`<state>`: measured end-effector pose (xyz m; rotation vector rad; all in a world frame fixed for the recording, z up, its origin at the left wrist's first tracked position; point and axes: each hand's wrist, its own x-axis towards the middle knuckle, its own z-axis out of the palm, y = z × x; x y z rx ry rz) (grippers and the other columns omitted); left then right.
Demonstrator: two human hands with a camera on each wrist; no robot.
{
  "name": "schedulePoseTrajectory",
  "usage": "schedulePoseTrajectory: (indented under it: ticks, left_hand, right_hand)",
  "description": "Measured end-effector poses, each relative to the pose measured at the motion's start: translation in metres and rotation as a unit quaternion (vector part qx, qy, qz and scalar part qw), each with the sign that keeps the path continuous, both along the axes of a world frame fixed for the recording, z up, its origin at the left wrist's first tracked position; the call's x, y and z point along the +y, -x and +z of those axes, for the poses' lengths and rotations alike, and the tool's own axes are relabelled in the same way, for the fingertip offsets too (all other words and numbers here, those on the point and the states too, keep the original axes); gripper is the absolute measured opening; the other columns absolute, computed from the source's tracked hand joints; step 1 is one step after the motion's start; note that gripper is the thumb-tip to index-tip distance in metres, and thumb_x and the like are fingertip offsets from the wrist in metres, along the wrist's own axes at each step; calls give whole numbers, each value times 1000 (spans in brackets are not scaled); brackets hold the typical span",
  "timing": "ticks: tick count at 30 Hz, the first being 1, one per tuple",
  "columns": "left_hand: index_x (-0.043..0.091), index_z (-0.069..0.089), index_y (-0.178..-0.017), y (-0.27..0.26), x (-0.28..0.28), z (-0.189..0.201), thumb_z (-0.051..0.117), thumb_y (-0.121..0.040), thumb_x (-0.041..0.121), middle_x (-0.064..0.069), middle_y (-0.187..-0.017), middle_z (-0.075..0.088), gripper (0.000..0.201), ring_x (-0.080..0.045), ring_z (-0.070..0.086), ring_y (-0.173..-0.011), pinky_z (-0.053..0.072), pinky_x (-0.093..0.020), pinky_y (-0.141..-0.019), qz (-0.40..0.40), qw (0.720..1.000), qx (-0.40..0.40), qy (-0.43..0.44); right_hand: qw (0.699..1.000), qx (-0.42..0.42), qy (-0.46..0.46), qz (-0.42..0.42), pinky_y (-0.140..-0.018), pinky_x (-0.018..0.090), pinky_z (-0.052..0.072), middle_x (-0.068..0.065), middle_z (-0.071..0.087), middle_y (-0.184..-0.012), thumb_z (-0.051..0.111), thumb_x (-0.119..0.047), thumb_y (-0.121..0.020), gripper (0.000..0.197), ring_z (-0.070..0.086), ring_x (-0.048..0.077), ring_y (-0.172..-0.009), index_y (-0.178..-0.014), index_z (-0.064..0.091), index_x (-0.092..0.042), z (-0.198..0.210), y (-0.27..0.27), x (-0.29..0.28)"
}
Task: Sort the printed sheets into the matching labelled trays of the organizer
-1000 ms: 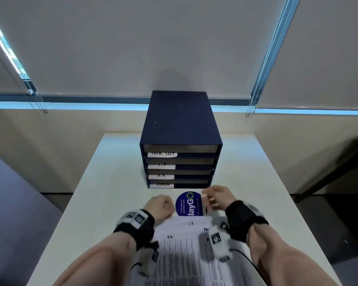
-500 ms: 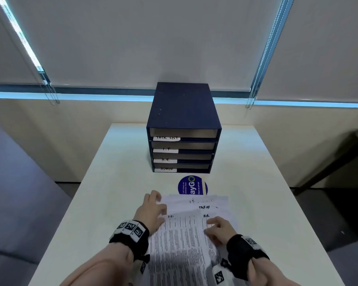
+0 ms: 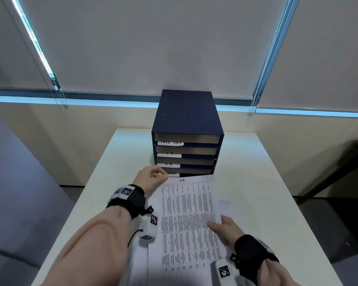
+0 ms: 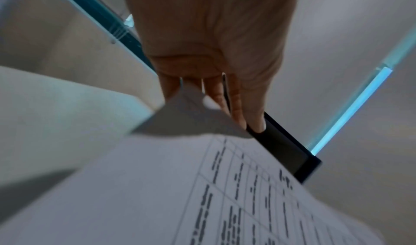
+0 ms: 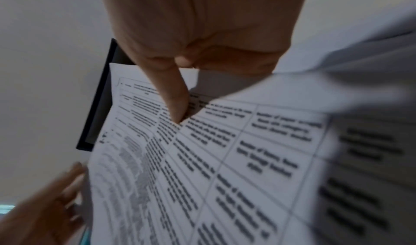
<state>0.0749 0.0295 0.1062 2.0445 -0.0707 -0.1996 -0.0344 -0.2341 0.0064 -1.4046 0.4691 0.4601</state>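
Observation:
A dark blue organizer [image 3: 187, 114] stands at the table's far middle, its trays labelled TASK LIST [image 3: 171, 143], I.T [image 3: 169, 154], H.R. [image 3: 168, 165] and ADMIN. A printed sheet [image 3: 189, 219] headed I.T. is held just in front of it, above the pile of remaining sheets [image 3: 139, 263]. My left hand [image 3: 157, 176] pinches the sheet's far left corner [image 4: 186, 106]. My right hand [image 3: 217, 225] grips its right edge, thumb on top [image 5: 175, 99]. The sheet's far edge covers part of the ADMIN label.
The white table [image 3: 256, 172] has bare room left and right of the organizer. A grey seat [image 3: 19, 193] lies to the left and a dark side table [image 3: 343, 168] to the right. Drawn roller blinds hang behind.
Both hands have taken the top I.T. sheet off the pile and carried it forward to the organizer's front. It now hides the blue round sticker.

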Motion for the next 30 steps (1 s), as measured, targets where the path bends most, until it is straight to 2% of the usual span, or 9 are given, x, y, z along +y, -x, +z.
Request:
schedulePoseTrajectory:
  ticks: [4, 7, 12, 14, 16, 18, 21, 26, 30]
  left_hand:
    - [21, 71, -93, -8, 10, -15, 64, -89, 25, -11, -86, 65, 9, -22, 50, -76, 39, -30, -66, 5, 994, 75, 77]
    - [28, 71, -80, -10, 11, -25, 63, -89, 24, -16, -80, 62, 12, -24, 51, -74, 39, -32, -67, 43, 991, 92, 84]
    - [12, 68, -91, -10, 6, -23, 60, -91, 14, -2, -52, 55, 8, -15, 44, -49, 35, -23, -48, 61, 993, 71, 74]
    - [10, 69, -92, -14, 5, -27, 61, -90, 11, 1, -64, 63, 8, -16, 58, -65, 52, -35, -70, 102, 991, 41, 81]
    - [15, 66, -95, -18, 5, -31, 63, -88, 14, -10, -103, 67, 8, -26, 60, -107, 45, -38, -96, 155, 982, 30, 99]
    - [13, 57, -117, -19, 2, -34, 62, -90, 24, -23, -122, 58, 30, -29, 56, -104, 47, -33, -83, 180, 974, 64, 123]
    - [8, 46, -129, -17, -3, -33, 55, -94, 30, -20, -113, 61, 42, -24, 58, -82, 45, -24, -56, 152, 971, 128, 132]
    - [6, 51, -121, -7, -5, -49, 55, -95, 19, -9, -89, 67, 29, -20, 62, -71, 49, -17, -49, 128, 958, 179, 184]
    - [-2, 51, -127, -6, -4, -61, 55, -95, 20, -14, -105, 69, 39, -20, 65, -74, 50, -18, -52, 74, 951, 219, 204]
  right_hand:
    - [999, -5, -21, -28, -107, 40, 43, 11, 58, -130, 90, -29, -59, 104, 64, 20, -104, -139, 34, 6, -6, -7, -10]
    - [997, 20, -62, -43, -72, 17, 51, -6, 68, -77, 83, -17, -70, 77, 57, -6, -47, -128, 39, 4, -8, -8, -13]
    - [1000, -3, -18, -11, -67, 7, 45, 0, 67, -73, 57, 4, -90, 36, 59, -3, -53, -124, 48, 2, 37, 3, 4]
    - [999, 13, -35, -12, -63, 8, 46, 9, 71, -82, 49, 10, -91, 30, 62, 1, -55, -119, 50, -3, 51, 14, 11]
    - [999, 21, -34, -2, -46, 10, 46, 4, 70, -64, 41, 14, -92, 31, 61, 2, -44, -117, 51, -1, 56, 16, 16]
    - [1000, 18, -18, -18, -38, 11, 43, -1, 65, -51, 38, 17, -92, 37, 56, 1, -34, -126, 49, 6, 58, 12, 16]
    - [999, 14, 13, -36, -36, 11, 40, -6, 47, -29, 35, 15, -94, 41, 43, -2, -24, -134, 43, 9, 76, -3, 18]
    - [996, 40, 34, -68, -45, 15, 41, -6, 43, -26, 33, 15, -95, 47, 41, -2, -22, -142, 31, 9, 71, -55, 1]
    - [995, 41, 82, -49, -40, 10, 40, -2, 58, -53, 40, 11, -92, 42, 52, -2, -34, -134, 44, 7, 59, -122, -13]
